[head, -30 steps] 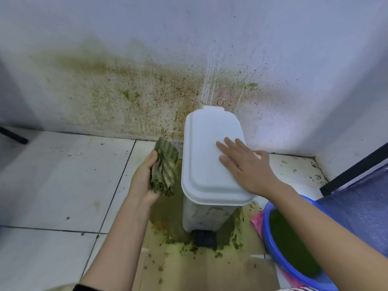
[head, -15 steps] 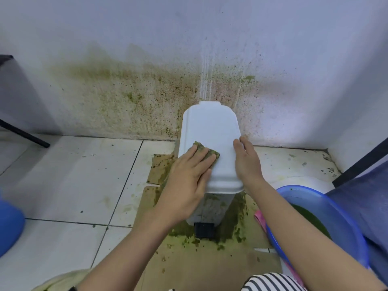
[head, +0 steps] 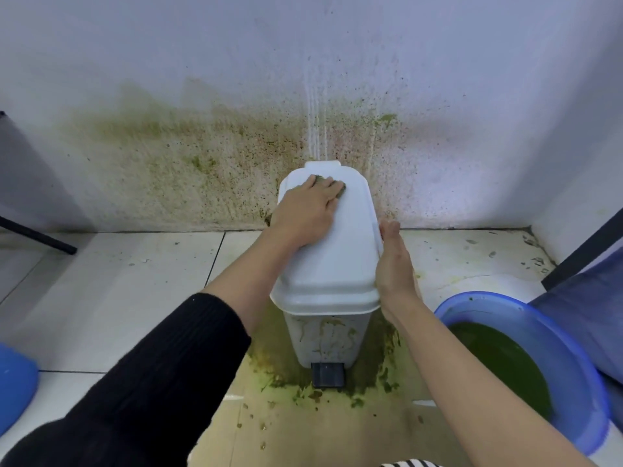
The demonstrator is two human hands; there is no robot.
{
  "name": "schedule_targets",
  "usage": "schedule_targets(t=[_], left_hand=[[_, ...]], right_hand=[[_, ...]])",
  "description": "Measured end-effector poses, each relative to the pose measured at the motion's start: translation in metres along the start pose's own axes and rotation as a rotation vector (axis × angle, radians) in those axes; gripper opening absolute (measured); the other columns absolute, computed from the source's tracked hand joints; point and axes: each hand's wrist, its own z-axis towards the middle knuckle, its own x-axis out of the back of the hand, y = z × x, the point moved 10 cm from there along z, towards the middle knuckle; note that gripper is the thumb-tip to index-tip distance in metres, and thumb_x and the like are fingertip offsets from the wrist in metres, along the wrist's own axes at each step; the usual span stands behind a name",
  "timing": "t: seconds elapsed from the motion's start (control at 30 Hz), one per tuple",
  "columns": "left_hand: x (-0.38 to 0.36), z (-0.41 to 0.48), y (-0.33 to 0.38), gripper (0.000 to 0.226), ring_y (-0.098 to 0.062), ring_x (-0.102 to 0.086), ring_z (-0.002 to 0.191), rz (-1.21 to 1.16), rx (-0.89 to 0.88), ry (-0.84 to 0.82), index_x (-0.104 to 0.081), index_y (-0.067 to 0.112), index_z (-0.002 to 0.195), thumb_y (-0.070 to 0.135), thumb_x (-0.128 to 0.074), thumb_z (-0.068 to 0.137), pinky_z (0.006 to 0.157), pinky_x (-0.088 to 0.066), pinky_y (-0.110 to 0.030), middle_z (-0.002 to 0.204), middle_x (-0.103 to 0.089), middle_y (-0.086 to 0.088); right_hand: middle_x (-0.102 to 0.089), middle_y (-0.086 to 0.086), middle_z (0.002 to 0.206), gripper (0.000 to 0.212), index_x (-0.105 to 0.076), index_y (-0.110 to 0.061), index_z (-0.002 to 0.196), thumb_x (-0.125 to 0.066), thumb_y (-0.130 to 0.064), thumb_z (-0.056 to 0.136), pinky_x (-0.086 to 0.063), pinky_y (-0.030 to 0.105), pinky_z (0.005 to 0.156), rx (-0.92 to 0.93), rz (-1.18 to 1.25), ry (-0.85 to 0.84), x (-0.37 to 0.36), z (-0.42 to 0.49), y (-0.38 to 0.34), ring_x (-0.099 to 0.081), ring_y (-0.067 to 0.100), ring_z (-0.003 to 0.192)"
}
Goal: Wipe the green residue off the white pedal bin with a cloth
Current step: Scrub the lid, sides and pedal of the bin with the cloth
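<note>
Pressing flat, fingers spread, the left hand [head: 305, 210] pins the cloth [head: 332, 187] to the far end of the bin [head: 332, 264] lid; the right hand [head: 392, 264] cups its right edge, grip probably loose. Hard pushes could tip the bin wallward, and the soiled cloth may smear residue back

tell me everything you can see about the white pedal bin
The white pedal bin is a tall, narrow plastic-looking bin, upright by the stained wall. Its lid is shut and looks clean; the front wall carries green-yellow streaks above a dark pedal. The left hand presses a cloth onto the lid's far end; the right hand steadies its right edge.
</note>
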Motion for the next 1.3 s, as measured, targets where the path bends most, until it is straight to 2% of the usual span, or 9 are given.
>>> schedule_targets(t=[0.17,0.27,0.4,0.5,0.7,0.9,1.07,1.2,1.3], left_hand=[[-0.001,-0.071,0.061,0.046,-0.013,-0.017,0.151,-0.048,-0.306,0.011,-0.036,0.031,0.151,0.033,-0.034,0.106,0.111,-0.028,-0.037,0.16,-0.031,0.012],[0.0,-0.123,0.062,0.045,-0.005,-0.015,0.151,-0.065,-0.381,0.098,-0.037,0.039,0.149,0.04,-0.032,0.105,0.112,-0.028,-0.034,0.158,-0.032,0.019],[-0.003,-0.174,0.008,0.04,-0.01,-0.012,0.152,-0.447,-0.107,0.384,-0.048,0.041,0.142,0.038,-0.041,0.103,0.121,-0.02,-0.049,0.16,-0.026,0.017],[-0.024,-0.191,-0.02,0.038,0.004,0.001,0.15,-0.932,0.217,0.439,-0.047,0.06,0.133,0.041,-0.049,0.1,0.124,-0.013,-0.043,0.161,0.0,0.029],[-0.045,-0.192,-0.035,0.042,0.008,-0.039,0.136,-1.311,0.457,0.567,-0.047,0.058,0.134,0.048,-0.05,0.094,0.117,-0.035,-0.039,0.146,-0.043,0.031],[-0.008,-0.18,-0.035,0.037,0.01,-0.043,0.132,-1.314,0.418,0.658,-0.052,0.051,0.134,0.042,-0.05,0.098,0.11,-0.04,-0.026,0.144,-0.047,0.029],[0.022,-0.114,-0.054,0.036,-0.007,-0.046,0.133,-1.291,0.403,0.526,-0.05,0.045,0.137,0.045,-0.046,0.101,0.111,-0.043,-0.04,0.147,-0.046,0.015],[0.032,-0.078,-0.075,0.042,-0.009,-0.016,0.151,-1.183,0.372,0.578,-0.049,0.047,0.138,0.056,-0.044,0.098,0.122,-0.023,-0.042,0.163,-0.022,0.01],[0.029,-0.077,-0.075,0.042,0.0,-0.014,0.149,-1.131,0.283,0.693,-0.042,0.046,0.144,0.048,-0.039,0.102,0.124,-0.02,-0.039,0.163,-0.021,0.015]], right_hand=[[-0.051,-0.006,0.145,0.076,-0.044,-0.026,0.146,-0.022,-0.074,0.091,-0.032,0.038,0.116,-0.036,0.068,0.042,0.005,0.002,0.009,-0.046,0.011,0.131],[-0.062,-0.003,0.133,0.098,-0.056,-0.031,0.135,-0.031,-0.095,0.065,-0.041,0.048,0.109,-0.084,0.06,0.011,0.004,0.001,0.014,-0.057,0.021,0.123],[-0.06,-0.001,0.137,0.078,-0.051,-0.026,0.139,-0.058,-0.075,0.079,-0.042,0.051,0.108,0.034,0.177,-0.173,-0.001,-0.013,0.008,-0.057,0.021,0.126],[-0.052,-0.006,0.145,0.101,-0.036,-0.028,0.149,-0.075,-0.07,0.066,-0.041,0.04,0.111,0.033,0.255,-0.29,0.0,-0.036,0.032,-0.051,0.014,0.132],[-0.071,-0.011,0.119,0.086,-0.056,-0.031,0.127,-0.077,-0.072,0.054,-0.052,0.016,0.082,0.027,0.325,-0.334,-0.017,-0.06,0.042,-0.065,0.005,0.11],[-0.075,-0.009,0.108,0.032,-0.061,-0.03,0.117,-0.048,-0.045,0.092,-0.056,0.02,0.074,-0.034,0.412,-0.32,-0.023,-0.057,0.013,-0.07,0.004,0.099],[-0.072,-0.016,0.115,0.056,-0.058,-0.035,0.126,-0.048,-0.064,0.08,-0.051,0.028,0.094,0.033,0.211,-0.414,-0.041,-0.021,-0.021,-0.066,0.0,0.107],[-0.066,-0.014,0.117,0.066,-0.043,-0.027,0.139,-0.059,-0.051,0.081,-0.057,0.019,0.08,0.181,0.051,-0.305,-0.047,0.008,-0.026,-0.068,-0.001,0.1],[-0.066,-0.013,0.116,0.066,-0.045,-0.026,0.139,-0.061,-0.052,0.081,-0.057,0.022,0.08,0.269,0.007,-0.177,-0.045,0.025,-0.024,-0.068,0.0,0.099]])
